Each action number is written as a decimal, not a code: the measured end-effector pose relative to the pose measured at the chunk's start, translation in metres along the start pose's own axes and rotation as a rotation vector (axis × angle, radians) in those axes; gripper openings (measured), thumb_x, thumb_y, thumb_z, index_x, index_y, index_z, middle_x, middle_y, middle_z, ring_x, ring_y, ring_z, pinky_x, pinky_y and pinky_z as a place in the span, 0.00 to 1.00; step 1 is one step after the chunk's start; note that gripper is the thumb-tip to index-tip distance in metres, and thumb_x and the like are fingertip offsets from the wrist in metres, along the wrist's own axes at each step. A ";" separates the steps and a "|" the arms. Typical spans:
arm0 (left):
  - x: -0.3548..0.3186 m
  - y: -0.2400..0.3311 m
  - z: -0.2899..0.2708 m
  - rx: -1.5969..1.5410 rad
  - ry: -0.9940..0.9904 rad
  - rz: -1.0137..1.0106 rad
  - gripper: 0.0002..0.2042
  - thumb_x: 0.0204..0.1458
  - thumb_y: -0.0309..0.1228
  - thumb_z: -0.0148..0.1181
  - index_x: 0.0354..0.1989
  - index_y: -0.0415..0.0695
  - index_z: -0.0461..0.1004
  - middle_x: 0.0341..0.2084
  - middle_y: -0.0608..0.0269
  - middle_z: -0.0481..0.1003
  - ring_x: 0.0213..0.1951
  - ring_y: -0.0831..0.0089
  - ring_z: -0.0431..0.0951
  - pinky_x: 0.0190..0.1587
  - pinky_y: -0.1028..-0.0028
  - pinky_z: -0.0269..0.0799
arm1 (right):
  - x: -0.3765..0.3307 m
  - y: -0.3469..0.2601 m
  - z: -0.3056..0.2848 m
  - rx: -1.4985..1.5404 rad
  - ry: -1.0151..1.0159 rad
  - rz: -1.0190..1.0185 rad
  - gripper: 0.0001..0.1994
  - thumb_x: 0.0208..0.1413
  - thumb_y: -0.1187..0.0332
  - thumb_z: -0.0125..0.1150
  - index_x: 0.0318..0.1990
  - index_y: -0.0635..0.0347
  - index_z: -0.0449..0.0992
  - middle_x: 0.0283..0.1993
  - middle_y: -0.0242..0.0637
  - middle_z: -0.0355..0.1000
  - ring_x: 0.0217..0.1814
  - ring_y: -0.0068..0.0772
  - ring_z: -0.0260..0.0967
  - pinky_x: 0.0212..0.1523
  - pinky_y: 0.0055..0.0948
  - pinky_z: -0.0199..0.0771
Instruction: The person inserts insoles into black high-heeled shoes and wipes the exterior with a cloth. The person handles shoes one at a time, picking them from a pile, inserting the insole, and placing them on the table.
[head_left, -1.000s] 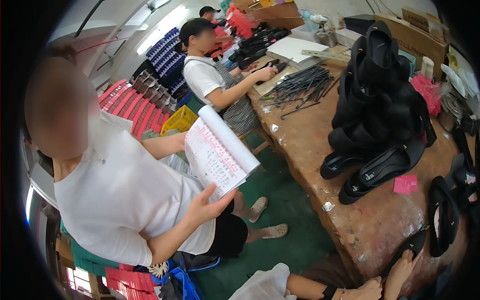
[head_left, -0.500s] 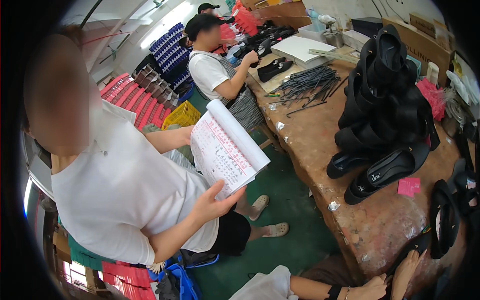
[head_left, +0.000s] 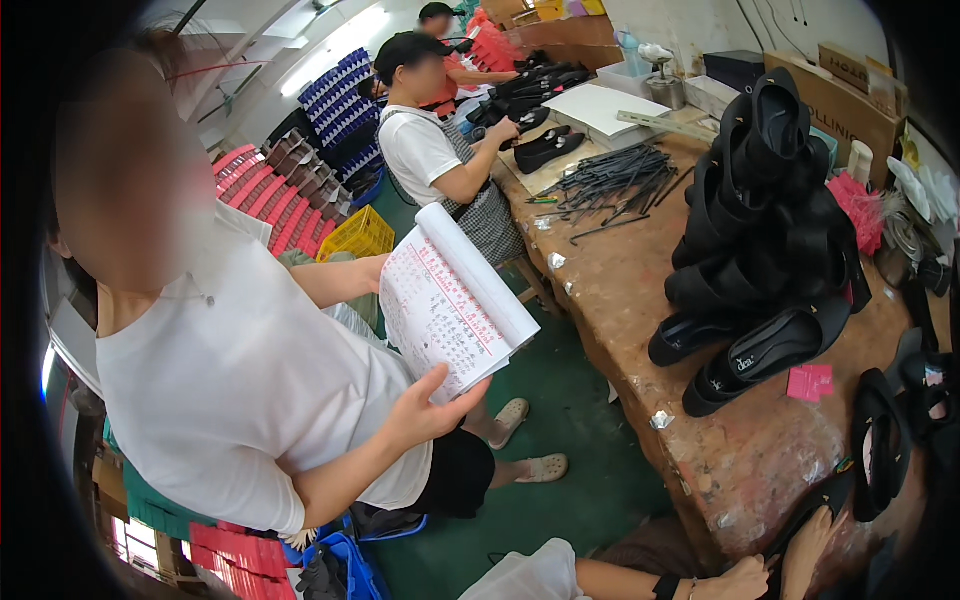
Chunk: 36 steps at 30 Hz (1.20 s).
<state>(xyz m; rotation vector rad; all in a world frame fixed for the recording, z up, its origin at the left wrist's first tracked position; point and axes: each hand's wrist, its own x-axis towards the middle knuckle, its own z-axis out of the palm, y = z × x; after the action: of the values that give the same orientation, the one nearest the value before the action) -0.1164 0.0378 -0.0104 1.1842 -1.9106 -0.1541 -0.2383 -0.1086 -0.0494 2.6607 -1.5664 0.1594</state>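
Note:
At the lower right edge my right hand (head_left: 808, 548) is closed around a black shoe (head_left: 826, 496), fingers laid over its upper. My left hand (head_left: 745, 580), a black band and a bracelet at its wrist, is curled beside the shoe's near part. What its fingers grip, if anything, is hidden. Just beyond lies another black shoe (head_left: 880, 450) with a pale lining. Farther along the table, a tall heap of black shoes (head_left: 740, 240) is stacked, with one open-topped black shoe (head_left: 765, 358) at its front. A pink slip of paper (head_left: 810, 382) lies by it.
The brown worktable (head_left: 640, 330) runs away from me, bearing dark rods (head_left: 620, 180) and a white board (head_left: 605, 108). At the left a person holds an open notepad (head_left: 450, 310). Beyond, another person (head_left: 430, 150) handles shoes. A yellow crate (head_left: 358, 235) and blue basket (head_left: 345, 570) stand on the floor.
My view has shifted slightly, so the table and shoe heap sit a little farther left. My hands stay at the shoe with little visible movement. The notepad remains held open.

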 end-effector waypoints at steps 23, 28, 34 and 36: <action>0.054 0.002 -0.044 0.120 -0.781 -0.267 0.24 0.46 0.40 0.65 0.49 0.37 0.78 0.49 0.50 0.77 0.33 0.58 0.80 0.28 0.65 0.79 | 0.012 -0.040 -0.079 0.095 -0.066 0.061 0.20 0.51 0.75 0.51 0.52 0.75 0.68 0.45 0.55 0.72 0.56 0.48 0.69 0.74 0.53 0.39; 0.055 0.006 -0.050 0.116 -0.792 -0.273 0.23 0.46 0.40 0.66 0.47 0.38 0.78 0.49 0.51 0.77 0.33 0.58 0.80 0.30 0.65 0.79 | 0.000 -0.042 -0.065 -0.091 0.043 0.037 0.17 0.55 0.72 0.48 0.49 0.74 0.71 0.42 0.52 0.74 0.54 0.45 0.71 0.75 0.51 0.39; 0.050 0.001 -0.054 0.097 -0.853 -0.294 0.22 0.45 0.40 0.66 0.46 0.39 0.79 0.45 0.53 0.78 0.32 0.56 0.80 0.29 0.63 0.78 | 0.004 -0.060 -0.061 -0.106 -0.016 0.086 0.19 0.57 0.68 0.48 0.51 0.73 0.72 0.48 0.52 0.71 0.59 0.45 0.66 0.76 0.51 0.35; 0.055 0.003 -0.057 0.114 -0.795 -0.295 0.22 0.45 0.40 0.66 0.47 0.40 0.79 0.46 0.53 0.78 0.32 0.56 0.79 0.29 0.63 0.78 | 0.005 -0.057 -0.065 -0.160 0.046 0.059 0.19 0.57 0.68 0.48 0.51 0.73 0.72 0.49 0.51 0.71 0.61 0.43 0.65 0.75 0.52 0.34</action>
<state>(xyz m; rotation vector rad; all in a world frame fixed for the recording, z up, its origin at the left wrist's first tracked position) -0.0875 0.0143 0.0589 1.6372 -2.4136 -0.7816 -0.1898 -0.0793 0.0165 2.4743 -1.5729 0.0921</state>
